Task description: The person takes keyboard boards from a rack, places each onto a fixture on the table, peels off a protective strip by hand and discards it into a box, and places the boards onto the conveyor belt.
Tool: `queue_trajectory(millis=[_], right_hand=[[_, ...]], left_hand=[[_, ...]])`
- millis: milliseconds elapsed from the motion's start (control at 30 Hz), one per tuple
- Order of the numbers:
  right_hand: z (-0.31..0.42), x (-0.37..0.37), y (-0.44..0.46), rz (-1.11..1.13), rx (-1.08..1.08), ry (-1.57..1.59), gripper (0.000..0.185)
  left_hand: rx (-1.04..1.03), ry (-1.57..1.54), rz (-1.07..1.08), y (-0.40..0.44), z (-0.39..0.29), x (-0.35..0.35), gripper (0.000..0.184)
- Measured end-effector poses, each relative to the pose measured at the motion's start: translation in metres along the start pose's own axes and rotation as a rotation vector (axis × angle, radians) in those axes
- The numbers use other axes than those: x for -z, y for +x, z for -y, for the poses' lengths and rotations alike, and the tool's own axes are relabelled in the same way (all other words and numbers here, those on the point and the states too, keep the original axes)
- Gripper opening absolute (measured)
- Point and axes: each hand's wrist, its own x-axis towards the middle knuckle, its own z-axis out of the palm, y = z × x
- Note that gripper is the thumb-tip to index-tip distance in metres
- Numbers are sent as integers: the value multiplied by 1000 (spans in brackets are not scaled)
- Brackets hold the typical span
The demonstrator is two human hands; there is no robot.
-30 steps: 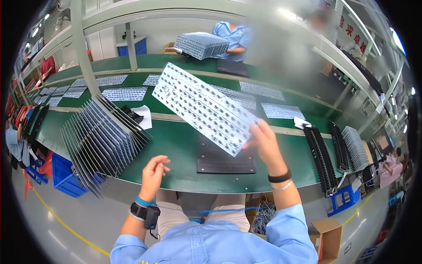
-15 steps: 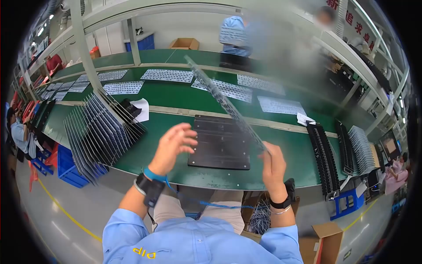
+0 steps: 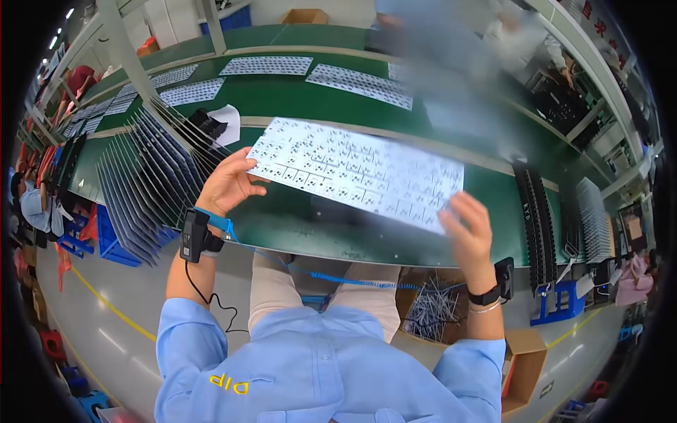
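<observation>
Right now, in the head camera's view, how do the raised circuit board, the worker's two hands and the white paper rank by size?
1. Circuit board: clearly largest.
2. Left hand and right hand: too alike to rank.
3. White paper: looks smallest, though it lies farther away.

And out at the far edges, a brown carton [image 3: 305,16] sits beyond the green worktop [image 3: 268,42], a pale post [image 3: 125,49] slanting up on the left! A co-worker in dark red [image 3: 79,82] stands behind it. Down below, there's a blue crate [image 3: 116,243], a yellow line [image 3: 113,304] crossing the grey floor [image 3: 127,359], and, over right, a blue stool [image 3: 560,304] near an open cardboard box [image 3: 527,344], a pink-clad person [image 3: 635,284] farther out.
</observation>
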Motion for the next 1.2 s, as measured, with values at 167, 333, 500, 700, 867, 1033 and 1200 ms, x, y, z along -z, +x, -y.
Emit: queue_trajectory(millis=[167,333,500,700,867,1033,1200], right_hand=[[-35,0,-7,-79,-949,736,40],[-59,-3,-24,-128,-1180,1116,41],[-65,-22,-33,39,-1255,867,25],[-73,-32,-47,16,-1249,861,18],[-75,-36,-52,36,-1246,845,18],[-77,-37,-61,33,-1231,831,17],[-76,-38,-65,12,-1213,838,16]], left_hand=[[-139,98,19,11,9,-18,39],[-146,226,-6,25,34,-25,35],[-104,431,-48,31,57,-25,36],[-109,537,-72,29,68,-25,36],[-64,581,-70,29,71,-23,35],[-62,610,-35,28,77,-18,26],[-86,659,-33,26,80,-16,23]])
